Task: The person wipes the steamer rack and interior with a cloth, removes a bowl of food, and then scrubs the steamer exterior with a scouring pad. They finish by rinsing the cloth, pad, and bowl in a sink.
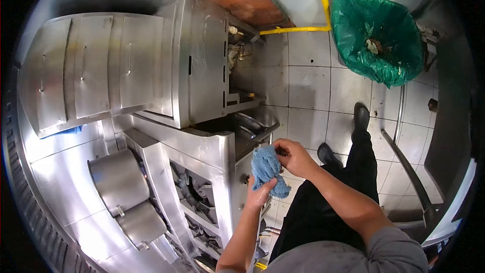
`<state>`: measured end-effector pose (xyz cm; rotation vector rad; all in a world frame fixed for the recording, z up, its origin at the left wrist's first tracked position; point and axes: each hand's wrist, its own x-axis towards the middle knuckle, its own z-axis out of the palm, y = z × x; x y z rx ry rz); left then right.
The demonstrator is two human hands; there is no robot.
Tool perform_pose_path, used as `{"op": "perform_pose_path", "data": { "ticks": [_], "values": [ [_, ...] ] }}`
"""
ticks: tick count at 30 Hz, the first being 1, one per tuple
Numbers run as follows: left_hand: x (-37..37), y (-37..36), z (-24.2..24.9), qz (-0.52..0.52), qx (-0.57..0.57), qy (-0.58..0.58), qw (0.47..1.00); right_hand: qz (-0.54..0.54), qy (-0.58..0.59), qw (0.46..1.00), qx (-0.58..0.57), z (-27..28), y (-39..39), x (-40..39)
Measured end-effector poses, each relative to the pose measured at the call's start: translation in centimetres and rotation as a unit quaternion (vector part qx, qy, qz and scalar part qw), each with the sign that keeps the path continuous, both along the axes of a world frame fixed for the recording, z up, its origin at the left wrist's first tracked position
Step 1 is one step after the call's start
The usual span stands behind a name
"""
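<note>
A bunched light-blue cloth (265,166) is held in front of my body, beside the stove's steel front. My left hand (259,193) is closed on its lower part, thumb lying across the fabric. At the cloth's upper right edge, the fingers of my right hand (292,157) are curled in and pinch it; the fingertips are partly hidden. Just beyond the cloth, a steel pan (248,124) shows in the opening below the steel cabinet.
A steel stove (199,146) with black burner grates stands to the left, with two steel pots (120,181) past it. A steel cabinet (207,60) is ahead. A green-lined bin (348,40) holds scraps. Yellow pipe (298,29) runs along the wall; metal rails (411,172) stand right.
</note>
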<state>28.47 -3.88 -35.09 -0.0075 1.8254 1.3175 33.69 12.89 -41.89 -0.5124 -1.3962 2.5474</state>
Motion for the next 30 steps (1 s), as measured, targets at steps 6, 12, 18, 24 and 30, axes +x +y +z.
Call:
{"op": "perform_pose_path", "data": {
  "ticks": [6, 12, 18, 24, 30],
  "values": [
    [-1.3, 0.1, -0.2, -0.075, -0.103, 0.051, 0.990, -0.004, -0.022, 1.000, -0.010, -0.9, -2.2, -0.1],
    [-2.9, 2.1, -0.3, -0.202, -0.225, 0.403, 0.864, -0.075, 0.036, 0.996, 0.037, -0.3, -3.5, -0.2],
    [-4.4, 3.9, 2.7, -0.291, -0.271, 0.471, 0.787, -0.092, -0.025, 0.989, 0.116, 1.1, -2.2, -2.0],
    [-9.4, -3.8, 0.2, 0.075, -0.239, 0.530, 0.810, -0.224, -0.011, 0.974, 0.021, -1.4, 6.3, -14.2],
    [-10.3, -3.5, -0.4, 0.078, -0.278, 0.572, 0.768, -0.215, 0.051, 0.971, -0.091, -0.2, 3.4, -31.8]
  ]
}}
